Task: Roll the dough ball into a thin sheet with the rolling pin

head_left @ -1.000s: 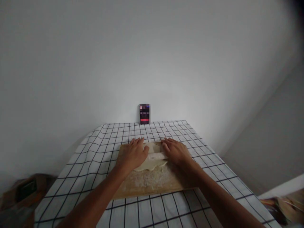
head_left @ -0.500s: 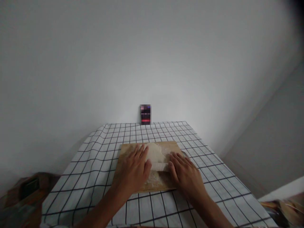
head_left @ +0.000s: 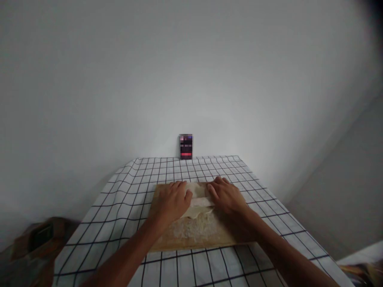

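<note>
A floury rolling pin (head_left: 201, 202) lies crosswise over a flat sheet of pale dough (head_left: 195, 189). My left hand (head_left: 173, 201) bends over the pin's left end, thumb toward the middle. On the right end rests my right hand (head_left: 228, 195), its fingers curled over the far side. Both palms hide the pin's ends; only its middle shows between the thumbs. Dough is visible beyond the pin and as a ragged edge on the near side. Underneath is a wooden board (head_left: 206, 238) dusted with flour.
A white tablecloth with black grid lines (head_left: 119, 223) covers the table. At its far edge a dark upright object (head_left: 186, 146), blurred out, leans by the pale wall (head_left: 191, 79). A brown box-like item (head_left: 42, 237) sits low at the left, beyond the table edge.
Both hands and the rolling pin have moved away from me across the dough. The dough's near edge and more floured board now show in front. The fingers look more bent.
</note>
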Action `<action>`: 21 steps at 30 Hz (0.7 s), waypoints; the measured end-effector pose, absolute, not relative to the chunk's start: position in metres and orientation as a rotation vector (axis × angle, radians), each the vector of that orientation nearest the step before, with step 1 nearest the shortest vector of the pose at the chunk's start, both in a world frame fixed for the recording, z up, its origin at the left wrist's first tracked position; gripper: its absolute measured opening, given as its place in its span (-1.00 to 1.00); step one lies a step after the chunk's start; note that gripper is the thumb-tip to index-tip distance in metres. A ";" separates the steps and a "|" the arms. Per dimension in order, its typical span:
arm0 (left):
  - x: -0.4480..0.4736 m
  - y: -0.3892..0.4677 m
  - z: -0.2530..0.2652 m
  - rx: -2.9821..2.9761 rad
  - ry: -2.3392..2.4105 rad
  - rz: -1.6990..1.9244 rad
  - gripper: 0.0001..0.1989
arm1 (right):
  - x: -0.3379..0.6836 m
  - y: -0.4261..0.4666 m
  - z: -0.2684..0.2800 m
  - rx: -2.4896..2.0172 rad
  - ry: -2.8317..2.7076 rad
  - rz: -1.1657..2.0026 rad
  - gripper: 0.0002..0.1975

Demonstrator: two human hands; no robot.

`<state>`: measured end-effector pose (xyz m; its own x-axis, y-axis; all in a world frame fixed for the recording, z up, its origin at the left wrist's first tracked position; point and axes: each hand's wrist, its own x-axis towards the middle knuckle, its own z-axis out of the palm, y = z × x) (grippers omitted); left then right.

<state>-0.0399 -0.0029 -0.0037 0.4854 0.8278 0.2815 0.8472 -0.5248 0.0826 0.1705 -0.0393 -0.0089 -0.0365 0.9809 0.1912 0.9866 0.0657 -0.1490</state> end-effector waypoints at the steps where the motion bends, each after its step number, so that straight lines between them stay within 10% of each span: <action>1: -0.038 0.003 -0.002 -2.634 -1.499 -0.435 -0.65 | 0.171 -0.031 -0.007 -2.006 -2.108 -0.032 -0.50; 10: -0.028 0.057 0.005 -2.494 -1.689 -0.370 -0.54 | 0.175 0.039 -0.005 -2.139 -2.009 0.063 -0.30; 21: -0.031 0.070 -0.001 -2.526 -1.686 -0.359 -0.59 | 0.176 0.055 -0.009 -2.144 -2.090 0.110 -0.53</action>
